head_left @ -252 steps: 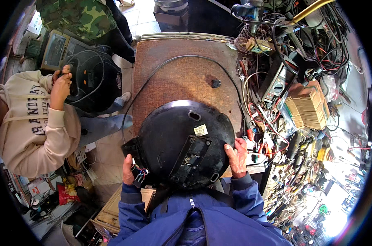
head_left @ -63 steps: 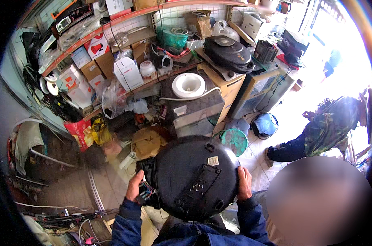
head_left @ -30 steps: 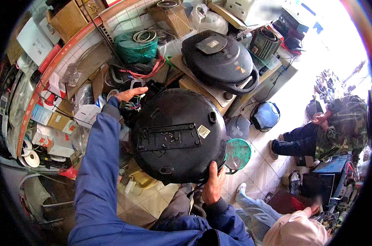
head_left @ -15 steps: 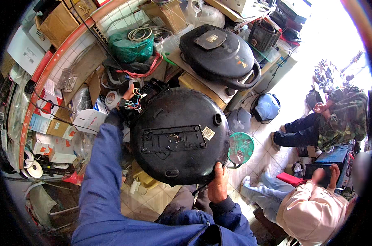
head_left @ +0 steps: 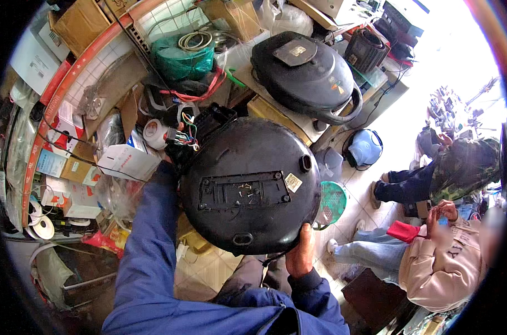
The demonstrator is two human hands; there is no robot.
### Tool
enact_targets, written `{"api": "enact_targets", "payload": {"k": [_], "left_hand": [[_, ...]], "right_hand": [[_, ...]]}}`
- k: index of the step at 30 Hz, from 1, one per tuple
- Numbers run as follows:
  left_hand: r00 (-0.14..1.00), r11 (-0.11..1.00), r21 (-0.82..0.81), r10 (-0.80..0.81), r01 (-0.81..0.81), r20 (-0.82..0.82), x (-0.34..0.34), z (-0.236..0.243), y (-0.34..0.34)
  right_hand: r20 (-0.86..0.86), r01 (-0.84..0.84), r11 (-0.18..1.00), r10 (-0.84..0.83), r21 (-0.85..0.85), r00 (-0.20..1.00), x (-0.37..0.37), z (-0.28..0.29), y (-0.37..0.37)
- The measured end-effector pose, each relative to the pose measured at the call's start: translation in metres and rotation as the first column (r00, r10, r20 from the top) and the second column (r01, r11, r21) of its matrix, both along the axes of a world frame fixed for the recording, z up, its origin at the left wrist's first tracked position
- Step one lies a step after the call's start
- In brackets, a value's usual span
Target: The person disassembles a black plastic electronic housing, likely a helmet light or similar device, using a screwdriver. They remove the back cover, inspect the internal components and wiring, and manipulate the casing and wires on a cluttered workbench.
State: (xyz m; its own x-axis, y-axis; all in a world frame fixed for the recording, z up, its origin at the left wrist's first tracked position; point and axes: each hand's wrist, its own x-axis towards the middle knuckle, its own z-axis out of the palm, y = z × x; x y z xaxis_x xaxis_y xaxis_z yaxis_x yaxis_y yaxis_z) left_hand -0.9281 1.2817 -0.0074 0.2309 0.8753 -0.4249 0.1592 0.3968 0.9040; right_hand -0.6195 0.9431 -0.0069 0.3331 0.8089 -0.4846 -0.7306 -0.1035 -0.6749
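Note:
A round black electric griddle is held up in front of me, underside showing, with a rectangular recess and a small square label. Several small screws lie loose in that recess. Bundled coloured wires stick out from the black housing at its upper left. My right hand grips the lower right rim, its thumb on the underside and the other fingers hidden beneath. My left forearm reaches up to the housing; the left hand is hidden there.
A second black griddle sits on the counter beyond. Green-wrapped goods, a roll of white tape and boxes crowd the left. A green basket stands on the floor; two people sit at right.
The griddle has shifted slightly right. My left hand, visible behind the wires before, has dropped out of sight beside the housing. The right hand keeps its hold; the nearer seated person's hands have moved.

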Motion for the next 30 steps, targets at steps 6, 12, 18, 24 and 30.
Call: {"api": "enact_targets", "payload": {"k": [6, 12, 18, 24, 30], "left_hand": [[0.996, 0.998, -0.048, -0.041, 0.037, -0.075, -0.022, -0.005, -0.010], [0.985, 0.991, -0.119, -0.084, 0.066, -0.151, -0.054, -0.009, -0.023], [0.974, 0.992, -0.118, -0.062, 0.036, -0.220, -0.081, -0.001, -0.004], [0.922, 0.945, -0.149, 0.318, -0.290, 0.220, -0.049, 0.024, -0.081], [0.835, 0.914, -0.220, 0.401, -0.340, 0.376, -0.029, -0.020, -0.162]], "right_hand": [[-0.002, -0.010, 1.000, 0.010, 0.012, 1.000, 0.007, -0.003, 0.002], [0.092, -0.004, 1.000, 0.004, 0.006, 0.996, 0.011, 0.006, 0.004], [0.012, 0.004, 1.000, -0.004, -0.012, 1.000, 0.005, -0.005, 0.000], [-0.002, -0.016, 0.999, 0.016, -0.037, 1.000, -0.001, 0.008, -0.003], [-0.027, 0.009, 0.999, -0.008, 0.036, 1.000, -0.028, 0.000, -0.017]]}}
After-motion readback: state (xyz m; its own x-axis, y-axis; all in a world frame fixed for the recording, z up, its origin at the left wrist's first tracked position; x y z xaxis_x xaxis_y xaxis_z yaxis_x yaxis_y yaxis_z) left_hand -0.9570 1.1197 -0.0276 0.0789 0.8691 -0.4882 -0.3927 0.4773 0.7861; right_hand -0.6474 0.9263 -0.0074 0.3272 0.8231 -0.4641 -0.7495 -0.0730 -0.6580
